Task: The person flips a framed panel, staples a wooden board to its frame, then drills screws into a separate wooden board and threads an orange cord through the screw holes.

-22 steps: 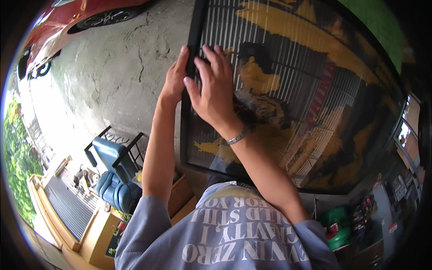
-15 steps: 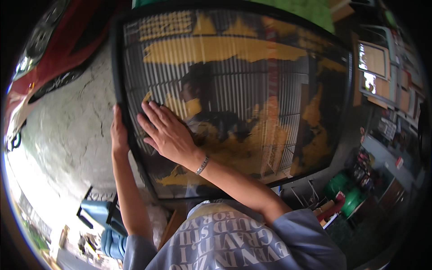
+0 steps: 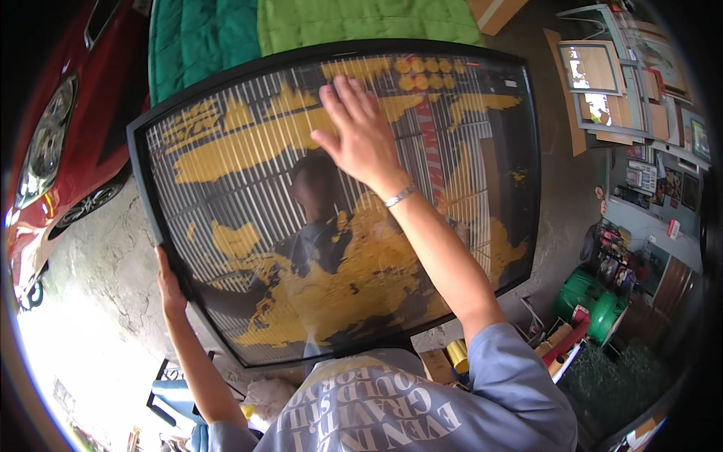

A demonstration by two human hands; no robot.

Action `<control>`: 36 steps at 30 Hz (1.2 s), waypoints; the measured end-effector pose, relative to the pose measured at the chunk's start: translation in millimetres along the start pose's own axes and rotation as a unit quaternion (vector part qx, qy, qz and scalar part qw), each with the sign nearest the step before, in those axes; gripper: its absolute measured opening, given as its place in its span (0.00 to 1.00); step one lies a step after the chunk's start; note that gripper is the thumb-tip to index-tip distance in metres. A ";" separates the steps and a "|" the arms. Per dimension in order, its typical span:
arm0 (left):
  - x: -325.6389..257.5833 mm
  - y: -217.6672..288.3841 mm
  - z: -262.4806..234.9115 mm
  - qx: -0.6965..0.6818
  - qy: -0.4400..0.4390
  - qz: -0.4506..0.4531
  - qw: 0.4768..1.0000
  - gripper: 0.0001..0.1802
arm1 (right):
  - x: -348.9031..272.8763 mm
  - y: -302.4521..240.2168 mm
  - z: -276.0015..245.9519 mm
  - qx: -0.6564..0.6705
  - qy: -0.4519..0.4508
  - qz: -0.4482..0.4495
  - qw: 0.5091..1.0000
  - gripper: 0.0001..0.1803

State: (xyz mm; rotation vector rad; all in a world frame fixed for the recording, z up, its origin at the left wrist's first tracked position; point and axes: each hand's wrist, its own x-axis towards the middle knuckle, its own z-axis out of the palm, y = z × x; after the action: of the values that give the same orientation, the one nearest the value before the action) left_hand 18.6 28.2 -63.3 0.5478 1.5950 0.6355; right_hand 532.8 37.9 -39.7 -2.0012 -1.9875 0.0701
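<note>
Touching left edge of black-framed picture (image 3: 339,218) with left hand (image 3: 172,288); finger wrap hidden, can't tell firmness. Right hand (image 3: 363,139) flat over face, gripping nothing. Picture sits before torso (image 3: 369,410), beside green quilted pad (image 3: 369,22). Risk: one-sided support could tip frame; bracelet (image 3: 399,196) could scratch glazing.

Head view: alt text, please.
Large black-framed glossy picture, gold on dark, with a person's left hand at its left edge and open right hand over its face. Green quilted cloth lies beyond; a red car stands left.
</note>
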 end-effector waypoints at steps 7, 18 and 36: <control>-14.7 9.1 -3.9 0.069 -0.013 0.004 0.998 0.40 | -123.2 220.6 -107.0 -0.145 0.221 0.197 0.944 0.24; -22.4 16.9 6.2 0.046 0.047 -0.021 0.998 0.33 | -269.3 326.5 -163.3 0.260 0.019 0.625 0.736 0.53; 5.3 0.9 -20.4 0.039 -0.035 -0.036 0.998 0.41 | -259.8 336.4 -156.4 0.312 0.033 0.639 0.702 0.63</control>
State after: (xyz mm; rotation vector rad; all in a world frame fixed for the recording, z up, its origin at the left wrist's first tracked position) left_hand -2.4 30.6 -65.0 0.5614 1.5716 0.4974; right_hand 889.7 -240.7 -26.7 -2.3116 -0.0729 0.8147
